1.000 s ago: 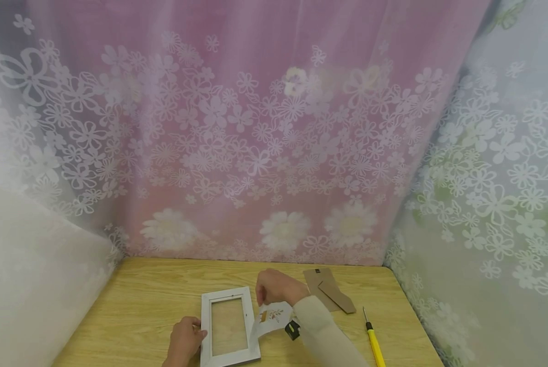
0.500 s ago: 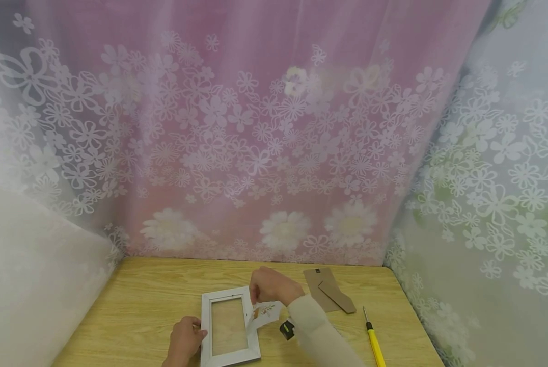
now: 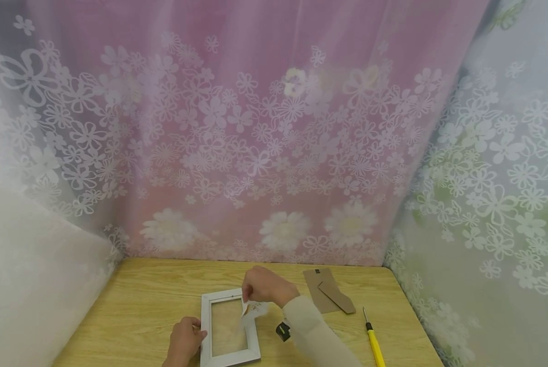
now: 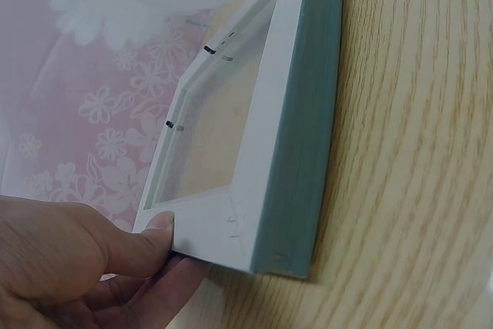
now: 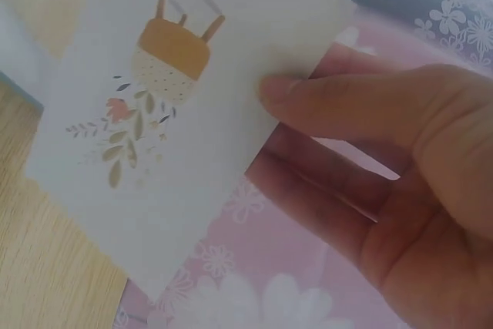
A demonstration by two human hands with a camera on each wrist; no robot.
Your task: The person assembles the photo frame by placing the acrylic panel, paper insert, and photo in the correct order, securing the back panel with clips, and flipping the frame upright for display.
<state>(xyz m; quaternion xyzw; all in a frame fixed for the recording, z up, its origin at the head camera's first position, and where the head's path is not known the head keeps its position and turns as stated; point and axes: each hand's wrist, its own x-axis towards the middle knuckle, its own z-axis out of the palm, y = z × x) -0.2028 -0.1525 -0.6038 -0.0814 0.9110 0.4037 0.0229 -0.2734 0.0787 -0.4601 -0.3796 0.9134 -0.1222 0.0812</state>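
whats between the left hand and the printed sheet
The white frame, seen in the head view: the left hand holds its left edge; the sheet, in the right hand, overlaps its right side.

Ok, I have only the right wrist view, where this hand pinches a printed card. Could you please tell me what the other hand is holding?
Observer: The left hand grips a white frame, with the thumb on its face.

Operator: Thank you. Do you also see something that lies farther to the right?

Observer: Yes, in the head view a yellow-handled tool lies on the table, to the right of the light sleeve.

Operator: And is there anything near the far edge?

Observer: A brown board, with a narrower brown piece lying partly over it.
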